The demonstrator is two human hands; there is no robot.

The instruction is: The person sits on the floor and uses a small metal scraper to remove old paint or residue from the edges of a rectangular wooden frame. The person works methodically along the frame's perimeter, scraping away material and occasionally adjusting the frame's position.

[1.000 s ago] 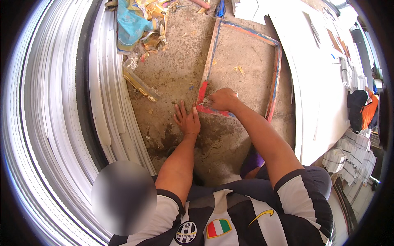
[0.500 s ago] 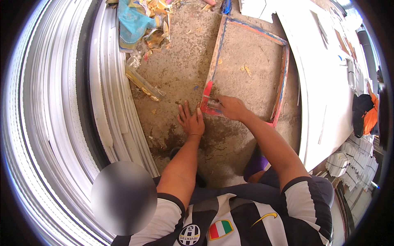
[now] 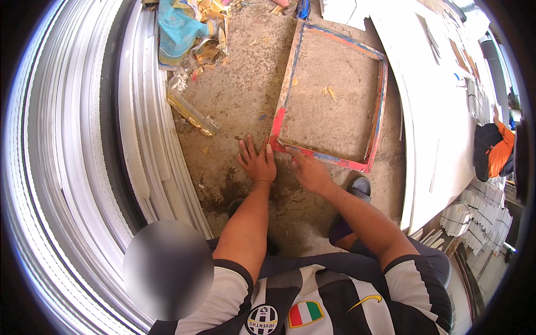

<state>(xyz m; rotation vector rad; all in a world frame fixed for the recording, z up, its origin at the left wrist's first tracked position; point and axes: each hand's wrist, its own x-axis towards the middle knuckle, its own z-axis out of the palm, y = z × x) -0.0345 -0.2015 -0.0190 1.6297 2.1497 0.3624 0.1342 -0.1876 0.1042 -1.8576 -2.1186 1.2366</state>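
A rectangular wooden frame, worn and patched with red, blue and bare wood, lies flat on the concrete floor. At its near left corner the wood is red. My left hand is open, palm down, fingers spread on the floor and thumb against that corner. Just right of it, my right hand is closed over the frame's near side. A slim tool pokes out of its fingers toward the corner; its kind is too small to tell.
Long white strips or panels are stacked along the left. Large white sheets lie at right, where a person in orange and black works. A blue cloth and scraps lie at the far left, with a yellowish bar nearer.
My right hand has pulled back toward me from the frame's corner, with the slim tool turned along the near side. My left hand has stayed at the corner.
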